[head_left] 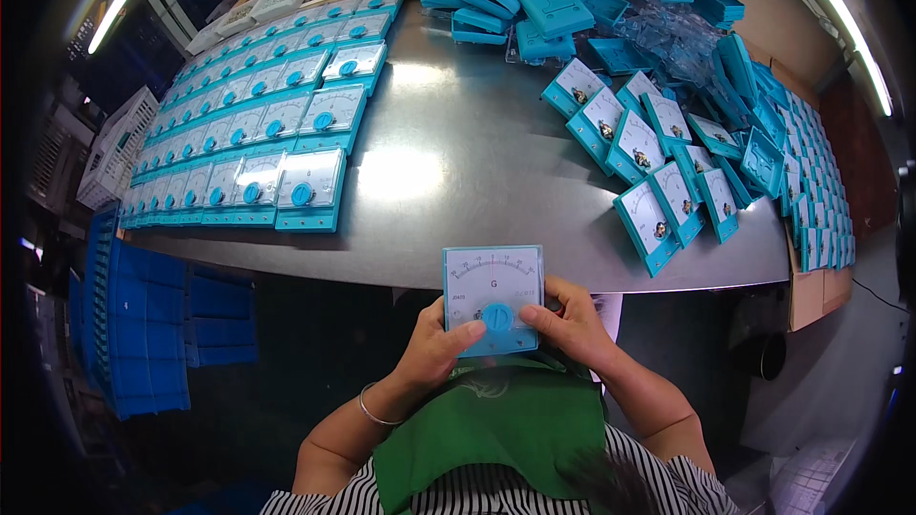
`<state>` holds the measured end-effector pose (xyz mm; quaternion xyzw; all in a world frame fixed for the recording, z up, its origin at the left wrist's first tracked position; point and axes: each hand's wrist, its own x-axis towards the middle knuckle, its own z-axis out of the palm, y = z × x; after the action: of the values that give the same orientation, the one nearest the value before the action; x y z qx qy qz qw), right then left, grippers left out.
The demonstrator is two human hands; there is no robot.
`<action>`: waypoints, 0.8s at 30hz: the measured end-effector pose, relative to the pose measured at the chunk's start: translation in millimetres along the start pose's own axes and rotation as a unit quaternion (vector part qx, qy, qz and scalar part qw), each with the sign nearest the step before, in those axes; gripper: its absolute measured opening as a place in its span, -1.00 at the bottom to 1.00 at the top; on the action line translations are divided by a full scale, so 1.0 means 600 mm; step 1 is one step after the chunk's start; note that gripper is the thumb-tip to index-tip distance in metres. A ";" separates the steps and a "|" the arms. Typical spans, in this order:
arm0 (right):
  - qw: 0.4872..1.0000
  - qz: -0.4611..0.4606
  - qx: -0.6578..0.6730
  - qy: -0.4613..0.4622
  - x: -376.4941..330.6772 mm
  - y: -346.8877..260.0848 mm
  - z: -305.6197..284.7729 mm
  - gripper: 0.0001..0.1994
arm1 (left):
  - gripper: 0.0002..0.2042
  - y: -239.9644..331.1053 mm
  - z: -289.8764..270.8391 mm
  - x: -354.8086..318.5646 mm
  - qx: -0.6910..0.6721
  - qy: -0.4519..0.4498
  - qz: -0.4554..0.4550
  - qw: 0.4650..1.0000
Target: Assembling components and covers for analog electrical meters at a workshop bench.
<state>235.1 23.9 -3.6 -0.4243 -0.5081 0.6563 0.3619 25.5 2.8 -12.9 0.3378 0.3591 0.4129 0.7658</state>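
Between both my hands is a panel meter [493,281] with a white dial, a clear cover and a turquoise base with a round knob. It is held up at the table's near edge, its dial facing me. My left hand [431,345] grips its lower left side, thumb on the front near the knob. On the lower right side, my right hand [571,322] holds it the same way, thumb beside the knob. The fingers behind the meter are hidden.
Rows of covered meters [250,124] fill the table's left side. Right of the middle lie several uncovered meters [637,148], with more stacked beyond. Loose turquoise cases [555,8] and clear covers [677,33] pile at the back of the metal table [420,200]. Blue crates [143,324] stand lower left.
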 end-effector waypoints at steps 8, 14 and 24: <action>0.999 -0.032 0.016 -0.023 -0.010 0.044 -0.003 -0.83 | -0.43 0.008 0.020 -0.005 -0.048 -0.030 -0.009 0.998; 0.989 -0.126 -0.036 -0.070 -0.015 0.047 0.002 -0.85 | -0.44 0.007 0.028 -0.006 -0.090 -0.043 -0.045 0.994; 0.973 -0.206 -0.095 -0.028 -0.014 0.071 -0.001 -0.85 | -0.43 0.006 0.028 0.002 -0.081 -0.046 -0.079 0.993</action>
<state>237.1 7.0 -43.8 -0.3243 -0.6549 0.5276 0.4331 38.6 1.5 -1.8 0.2640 0.3142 0.3631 0.8365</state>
